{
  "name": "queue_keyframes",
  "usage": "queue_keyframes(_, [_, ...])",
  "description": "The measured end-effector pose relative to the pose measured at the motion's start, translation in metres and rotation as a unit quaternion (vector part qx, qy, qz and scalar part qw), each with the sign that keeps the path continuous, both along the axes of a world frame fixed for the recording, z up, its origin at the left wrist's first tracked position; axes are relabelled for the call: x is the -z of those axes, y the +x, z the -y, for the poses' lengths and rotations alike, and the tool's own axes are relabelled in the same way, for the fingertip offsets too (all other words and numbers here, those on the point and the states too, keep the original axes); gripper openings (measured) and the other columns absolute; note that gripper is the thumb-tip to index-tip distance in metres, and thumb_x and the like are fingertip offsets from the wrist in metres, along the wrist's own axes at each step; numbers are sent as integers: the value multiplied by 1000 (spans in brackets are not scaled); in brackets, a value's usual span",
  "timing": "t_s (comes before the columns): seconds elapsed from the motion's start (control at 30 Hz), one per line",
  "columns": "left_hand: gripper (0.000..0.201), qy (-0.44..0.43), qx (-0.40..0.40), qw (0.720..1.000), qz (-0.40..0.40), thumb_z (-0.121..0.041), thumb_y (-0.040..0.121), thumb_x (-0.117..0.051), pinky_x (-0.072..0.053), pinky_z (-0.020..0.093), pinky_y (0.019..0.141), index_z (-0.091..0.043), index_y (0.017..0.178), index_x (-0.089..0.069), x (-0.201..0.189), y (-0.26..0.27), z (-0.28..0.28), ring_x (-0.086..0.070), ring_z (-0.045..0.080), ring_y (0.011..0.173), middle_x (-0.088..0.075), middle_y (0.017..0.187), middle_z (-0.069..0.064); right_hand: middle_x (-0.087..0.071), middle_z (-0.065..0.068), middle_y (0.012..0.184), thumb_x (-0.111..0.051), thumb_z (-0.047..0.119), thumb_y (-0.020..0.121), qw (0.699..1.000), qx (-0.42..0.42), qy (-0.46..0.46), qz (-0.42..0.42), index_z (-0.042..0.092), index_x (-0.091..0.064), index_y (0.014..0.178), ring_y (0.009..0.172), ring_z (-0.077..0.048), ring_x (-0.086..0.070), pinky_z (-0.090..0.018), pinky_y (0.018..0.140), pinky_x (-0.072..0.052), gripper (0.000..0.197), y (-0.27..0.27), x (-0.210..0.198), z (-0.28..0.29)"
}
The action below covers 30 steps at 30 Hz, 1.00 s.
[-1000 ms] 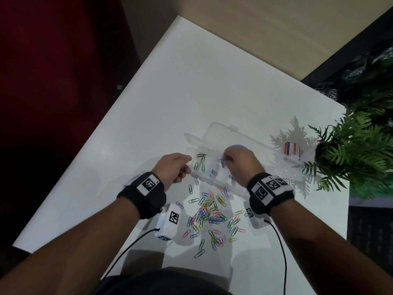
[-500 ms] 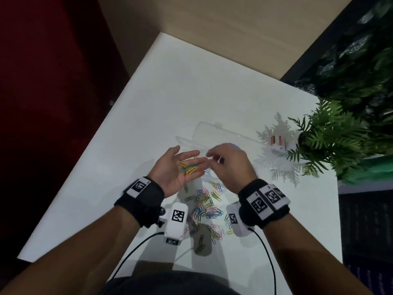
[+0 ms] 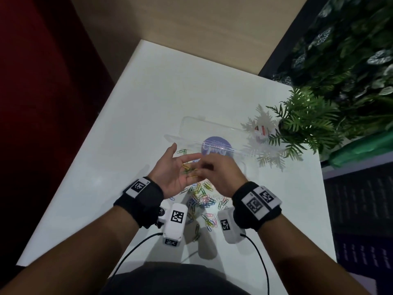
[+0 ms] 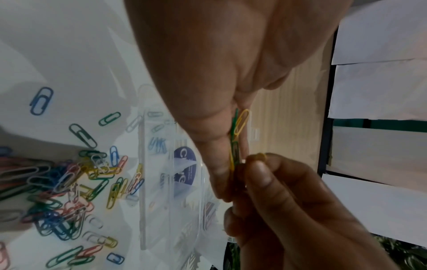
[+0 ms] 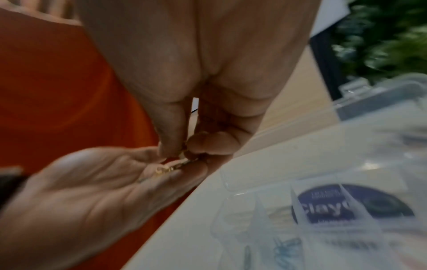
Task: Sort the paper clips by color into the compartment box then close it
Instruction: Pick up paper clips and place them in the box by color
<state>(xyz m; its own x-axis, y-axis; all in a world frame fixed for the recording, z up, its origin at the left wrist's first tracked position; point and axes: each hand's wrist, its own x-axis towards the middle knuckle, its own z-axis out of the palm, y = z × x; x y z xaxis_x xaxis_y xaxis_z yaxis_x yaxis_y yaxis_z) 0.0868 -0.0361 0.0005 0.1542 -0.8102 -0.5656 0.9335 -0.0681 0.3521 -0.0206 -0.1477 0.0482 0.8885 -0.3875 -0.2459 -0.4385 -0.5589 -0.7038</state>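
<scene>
Picking clips (image 3: 188, 169) from a flat palm.
Left hand (image 3: 173, 174) lies open, palm up; right hand (image 3: 220, 174) pinches a yellow clip there.

A left hand (image 3: 172, 173) is held palm up above the white desk (image 3: 148, 107), with yellow and green clips (image 3: 188, 170) lying on its fingers. A right hand (image 3: 221, 173) is brought against them, fingertips curled onto the clips; the exact grip is hidden. A clear box (image 3: 212, 133) is seen open just beyond the hands, a few green clips inside its left end. A mixed pile (image 3: 202, 201) is spread below the hands. A plant (image 3: 306, 122) stands at the right.
</scene>
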Motion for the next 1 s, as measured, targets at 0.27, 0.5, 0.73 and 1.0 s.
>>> queue_keyframes(0.27, [77, 14, 16, 1000, 20, -62, 96, -24, -57, 38, 78, 2, 126, -54, -11, -10, 4, -65, 32, 85, -63, 105, 23, -62, 4, 84, -58, 15, 89, 992, -75, -84, -47, 17, -70, 94, 76, -11, -57, -25, 65, -41, 13, -13, -9, -8])
queue_keyframes(0.5, [84, 23, 28, 999, 33, -65, 94, -20, -57, 36, 78, 3, 134, -48, -13, -16, 3, -64, 30, 87, -61, 112, 24, -56, 1, 106, -51, 9, 91, 980, -123, -142, -62, 7, -66, 88, 78, -10, -45, -24, 60, -34, 16, -18, -12, -12])
queue_keyframes(0.73, [89, 57, 42, 995, 72, -73, 89, -11, -56, 26, 58, -5, 116, -61, -17, -25, 6, -63, 19, 61, -66, 70, 10, -63, -5, 92, -49, 10, 88, 993, -56, -102, -31, 16, -67, 98, 83, -20, -59, -34, 73, -50, 22, -2, -12, -17])
queue_keyframes(1.0, [94, 100, 59, 989, 87, -77, 85, -10, -53, 21, 50, -3, 115, -60, -3, -21, -2, -70, 17, 70, -72, 84, 11, -54, -2, 88, -44, 6, 84, 979, -107, -173, -37, 20, -58, 94, 84, -20, -53, -38, 67, -49, 22, 8, 15, -38])
